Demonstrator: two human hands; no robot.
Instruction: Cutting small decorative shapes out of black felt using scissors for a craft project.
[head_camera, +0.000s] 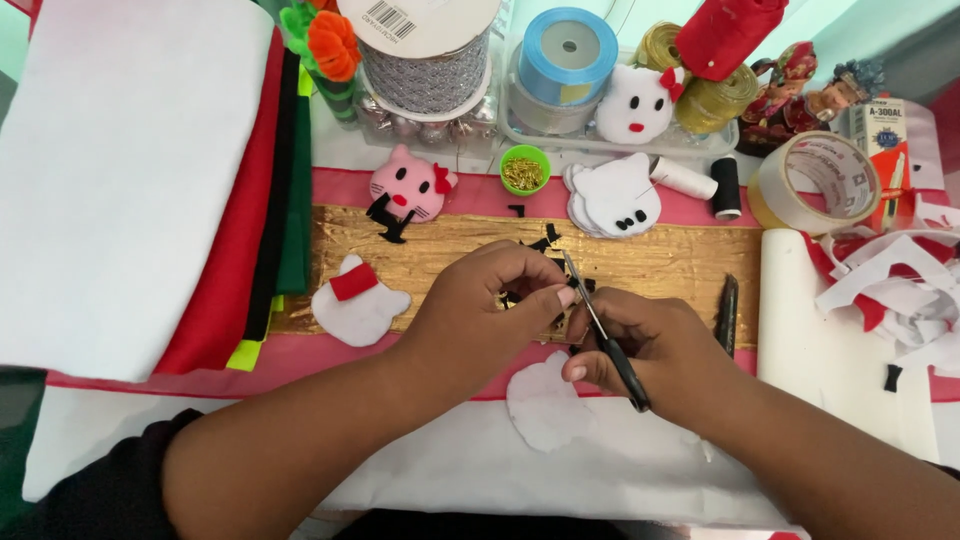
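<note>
Your left hand (495, 300) pinched the tiny black felt scrap (553, 293); your right hand (650, 345) gripped the scissors (603, 330) — short snips suited best.

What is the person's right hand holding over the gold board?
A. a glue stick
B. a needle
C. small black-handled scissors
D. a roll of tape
C: the right hand grips small black-handled scissors, blades pointing up toward the left hand, over the gold board.
</note>
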